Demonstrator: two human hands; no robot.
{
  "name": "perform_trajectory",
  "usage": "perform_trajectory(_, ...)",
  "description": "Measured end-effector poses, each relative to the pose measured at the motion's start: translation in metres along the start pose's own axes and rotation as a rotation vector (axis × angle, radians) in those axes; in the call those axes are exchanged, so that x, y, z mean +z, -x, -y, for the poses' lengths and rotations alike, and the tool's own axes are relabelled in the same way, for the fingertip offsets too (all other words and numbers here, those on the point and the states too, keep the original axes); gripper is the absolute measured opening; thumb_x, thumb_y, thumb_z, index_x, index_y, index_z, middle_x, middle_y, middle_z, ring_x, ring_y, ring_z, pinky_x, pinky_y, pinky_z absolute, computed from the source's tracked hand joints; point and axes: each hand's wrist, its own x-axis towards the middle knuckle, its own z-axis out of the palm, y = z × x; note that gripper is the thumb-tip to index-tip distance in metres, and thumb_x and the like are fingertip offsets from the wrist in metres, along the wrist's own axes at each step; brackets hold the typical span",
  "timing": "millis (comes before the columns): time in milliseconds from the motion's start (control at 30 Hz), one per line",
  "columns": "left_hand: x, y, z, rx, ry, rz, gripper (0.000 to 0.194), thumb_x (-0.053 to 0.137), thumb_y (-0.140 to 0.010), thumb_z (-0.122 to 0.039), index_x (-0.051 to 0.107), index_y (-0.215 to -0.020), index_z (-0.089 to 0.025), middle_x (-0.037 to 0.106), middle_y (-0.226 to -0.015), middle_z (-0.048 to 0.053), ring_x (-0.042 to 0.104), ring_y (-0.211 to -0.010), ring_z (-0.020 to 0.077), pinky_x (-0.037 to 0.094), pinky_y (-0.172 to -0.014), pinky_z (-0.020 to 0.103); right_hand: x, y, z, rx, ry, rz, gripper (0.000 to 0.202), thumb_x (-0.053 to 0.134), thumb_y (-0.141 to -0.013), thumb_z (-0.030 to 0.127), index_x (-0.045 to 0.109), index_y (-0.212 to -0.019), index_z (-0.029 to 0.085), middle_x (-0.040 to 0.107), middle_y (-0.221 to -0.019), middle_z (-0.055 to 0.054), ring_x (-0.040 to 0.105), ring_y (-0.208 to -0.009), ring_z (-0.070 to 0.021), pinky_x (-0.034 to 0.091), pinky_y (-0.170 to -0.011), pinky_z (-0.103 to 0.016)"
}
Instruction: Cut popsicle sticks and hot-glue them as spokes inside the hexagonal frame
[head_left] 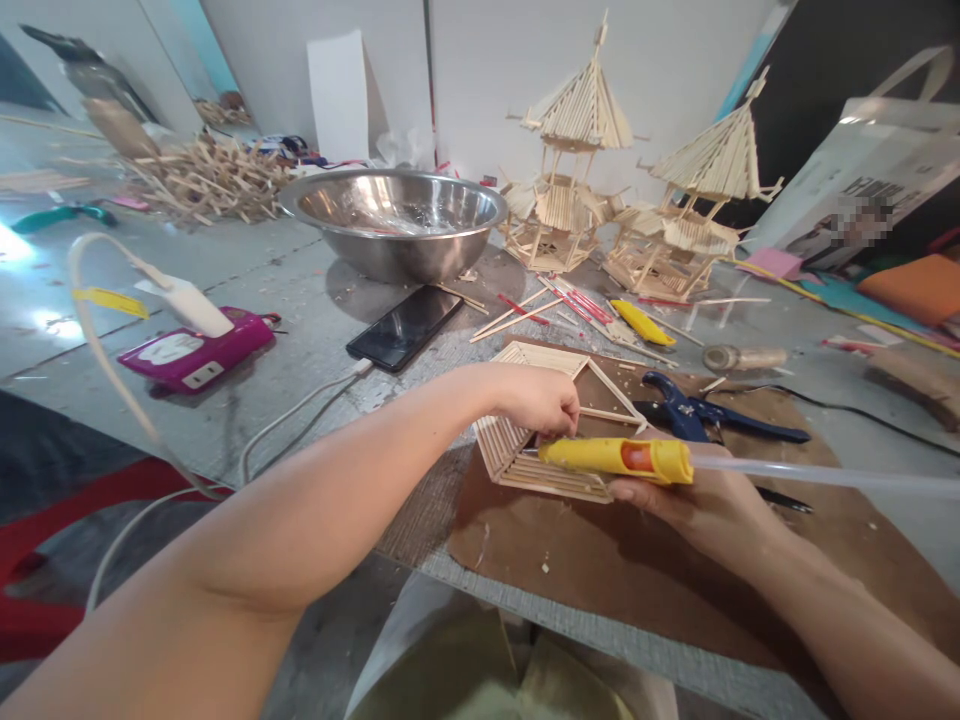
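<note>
In my right hand (686,495) is a yellow hot glue gun (592,456), with a long clear glue stick (810,472) coming out of its back. The gun's nozzle points left, over the inside of a polygonal frame of thin wooden sticks (551,484). Several sections of this frame are filled with rows of sticks; the section at the far right is an open triangle. My left hand (541,402) is closed over the middle of the frame, fingers pinched downward close to the nozzle. What its fingertips hold, if anything, is hidden.
Under the frame lies a brown board (585,560), with blue-handled cutters (694,410) on it. Behind are a phone (405,328), a steel bowl (405,250) and two stick pavilions (577,110). A purple power strip (199,350) with a white cable sits left.
</note>
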Motion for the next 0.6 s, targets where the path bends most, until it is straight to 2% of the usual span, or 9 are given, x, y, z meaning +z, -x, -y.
perform_trajectory(100, 0.0000, -0.0005, 0.0004, 0.003, -0.001, 0.001, 0.022, 0.043, -0.071, -0.023, 0.061, -0.081, -0.013, 0.063, -0.077, 0.003, 0.049, -0.062, 0.0088, 0.036, -0.057, 0.020, -0.0018, -0.0005, 0.0024, 0.021, 0.013, 0.070, 0.022, 0.048, -0.074, 0.039, 0.050, -0.070, 0.018, 0.053, -0.062, -0.001, 0.050, -0.055, -0.0122, 0.038, -0.051, -0.023)
perform_trajectory(600, 0.0004, -0.0010, 0.0009, 0.000, 0.013, 0.002, 0.022, 0.044, -0.070, -0.024, 0.061, -0.080, -0.014, 0.062, -0.074, 0.002, 0.049, -0.061, 0.0091, 0.036, -0.058, 0.020, -0.0022, -0.0017, 0.0014, -0.022, 0.024, 0.062, 0.019, 0.049, -0.073, 0.037, 0.049, -0.069, 0.019, 0.053, -0.063, 0.000, 0.048, -0.055, -0.0121, 0.036, -0.050, -0.023)
